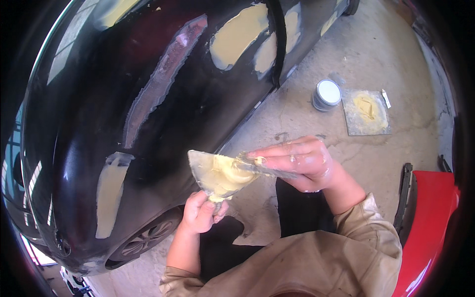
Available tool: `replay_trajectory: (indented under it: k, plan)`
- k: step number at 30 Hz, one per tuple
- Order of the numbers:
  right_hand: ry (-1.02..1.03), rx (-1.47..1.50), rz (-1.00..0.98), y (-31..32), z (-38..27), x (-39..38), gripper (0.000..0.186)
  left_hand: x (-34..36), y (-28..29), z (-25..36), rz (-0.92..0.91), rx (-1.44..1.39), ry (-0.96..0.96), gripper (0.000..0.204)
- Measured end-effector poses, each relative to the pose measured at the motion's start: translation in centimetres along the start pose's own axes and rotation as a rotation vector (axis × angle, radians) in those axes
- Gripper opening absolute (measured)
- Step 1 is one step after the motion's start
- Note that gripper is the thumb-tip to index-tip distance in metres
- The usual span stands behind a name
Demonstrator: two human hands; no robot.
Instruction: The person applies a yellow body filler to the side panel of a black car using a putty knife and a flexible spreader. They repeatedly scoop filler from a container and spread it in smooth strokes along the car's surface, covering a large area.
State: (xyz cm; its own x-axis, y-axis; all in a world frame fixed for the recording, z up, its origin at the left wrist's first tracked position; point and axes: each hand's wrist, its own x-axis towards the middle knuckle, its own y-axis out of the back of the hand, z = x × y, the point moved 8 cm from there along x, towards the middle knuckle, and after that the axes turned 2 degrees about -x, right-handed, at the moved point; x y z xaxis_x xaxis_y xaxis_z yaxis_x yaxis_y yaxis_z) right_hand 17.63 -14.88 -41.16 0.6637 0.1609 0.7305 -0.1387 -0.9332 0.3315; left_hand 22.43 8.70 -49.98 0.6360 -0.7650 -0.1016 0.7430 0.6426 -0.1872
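Note:
My left hand (pixel 201 214) is closed round the handle of a wide spreader (pixel 200 163) carrying a mound of pale yellow paste (pixel 226 174). My right hand (pixel 304 163) grips a second flat spreader (pixel 271 172), its fingers laid along the blade, whose end touches the paste on the first one. Some paste smears are on my right fingers. Beside both hands is a black car body (pixel 74 138) with yellow filler patches (pixel 237 34), another filler strip (pixel 110 198) low near the wheel, and a long sanded pinkish-grey strip (pixel 161 84).
A grey can with a white lid (pixel 328 94) stands on the concrete floor by a square board (pixel 366 123) smeared with paste, a small white tube (pixel 386 99) on it. At the right lie a red body panel (pixel 428 208) and dark strips (pixel 403 193). The car's wheel (pixel 143 240) is below left.

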Motion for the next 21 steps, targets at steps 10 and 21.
replay_trajectory:
  k: [10,21]
  plan:
    - [-0.315,-0.403,0.771,4.9,12.0,1.0,0.033,-0.7,1.2,1.6,0.191,-0.189,-0.161,0.065]
    - [-0.342,-0.644,0.992,6.9,17.1,5.0,0.034,-1.8,1.8,0.7,0.195,-0.173,-0.122,0.066]
